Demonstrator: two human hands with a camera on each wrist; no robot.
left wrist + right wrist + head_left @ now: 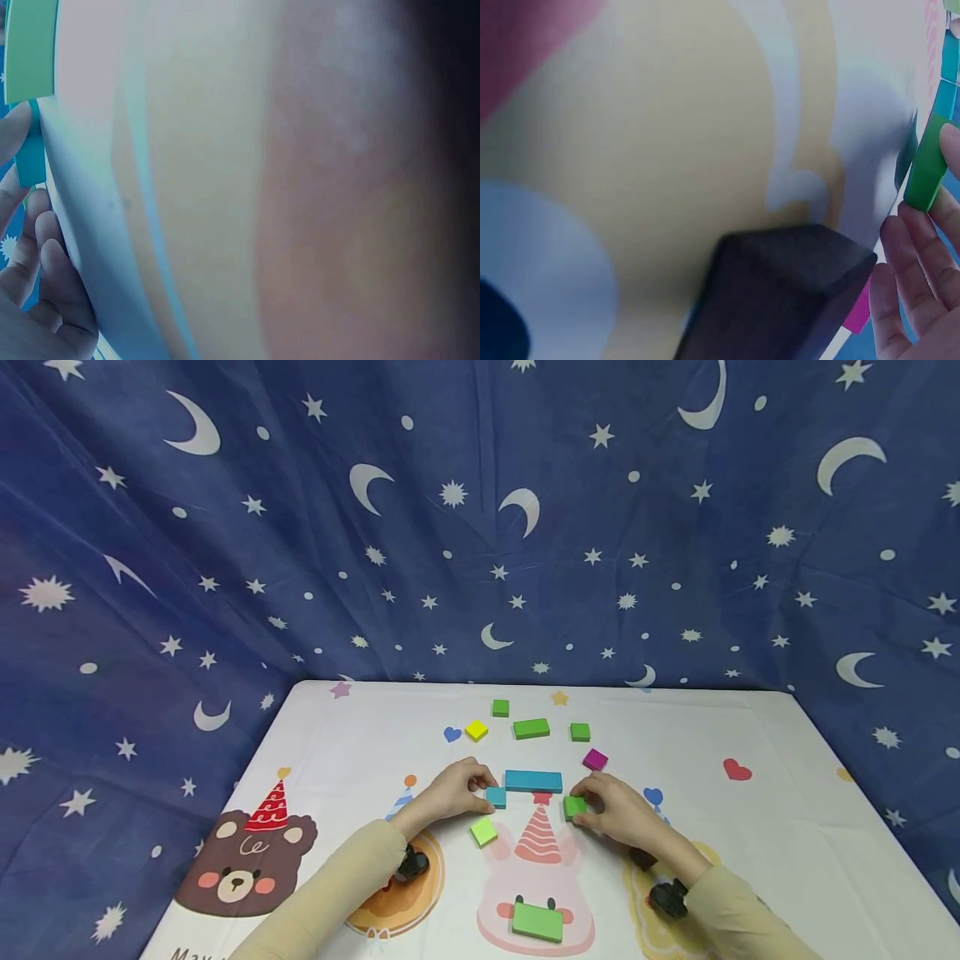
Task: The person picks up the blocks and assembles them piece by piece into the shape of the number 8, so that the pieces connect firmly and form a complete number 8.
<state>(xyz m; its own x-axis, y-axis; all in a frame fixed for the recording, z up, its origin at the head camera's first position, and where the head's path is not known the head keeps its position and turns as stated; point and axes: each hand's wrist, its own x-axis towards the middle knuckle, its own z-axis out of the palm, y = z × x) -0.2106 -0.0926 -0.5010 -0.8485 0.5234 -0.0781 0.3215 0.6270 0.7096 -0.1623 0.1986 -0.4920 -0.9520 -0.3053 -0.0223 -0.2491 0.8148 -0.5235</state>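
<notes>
In the head view, my left hand point(453, 789) pinches a small blue block point(496, 797) between thumb and fingers. That block sits at the lower left end of a long blue block point(533, 782) on the table. My right hand point(621, 812) pinches a small green block point(574, 807) beyond the long block's right end, with a gap between them. The wrist views show the same grips: thumb and fingers on the blue block point(31, 159) at left, and on the green block point(928, 169) at right.
Further back lie a yellow block point(476, 731), a longer green block point(531, 728), two small green blocks and a magenta block point(595, 760). Nearer are a lime block point(483, 832) and a long light green block point(537, 922). A dark block point(780, 292) lies under my right wrist.
</notes>
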